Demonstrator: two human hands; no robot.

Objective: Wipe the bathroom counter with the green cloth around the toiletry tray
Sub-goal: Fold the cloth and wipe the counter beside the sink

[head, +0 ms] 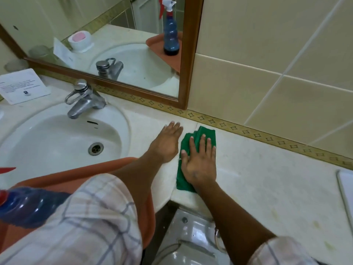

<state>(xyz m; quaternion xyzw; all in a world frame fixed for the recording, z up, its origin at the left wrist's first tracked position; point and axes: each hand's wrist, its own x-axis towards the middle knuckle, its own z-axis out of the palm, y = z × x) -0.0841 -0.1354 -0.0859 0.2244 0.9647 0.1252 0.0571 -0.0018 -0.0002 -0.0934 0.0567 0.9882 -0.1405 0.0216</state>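
Observation:
The green cloth lies folded on the pale counter, just right of the sink. My right hand presses flat on top of it, fingers spread, covering its middle. My left hand rests flat and open on the bare counter right beside the cloth, holding nothing. The orange toiletry tray sits at the near left, over the sink's front rim, partly hidden by my left sleeve. A blue spray bottle with a red top stands on the tray.
The white sink with a chrome tap fills the left. A white card leans at the back left. A wood-framed mirror hangs above. A white flat object lies at the right edge. A toilet stands below.

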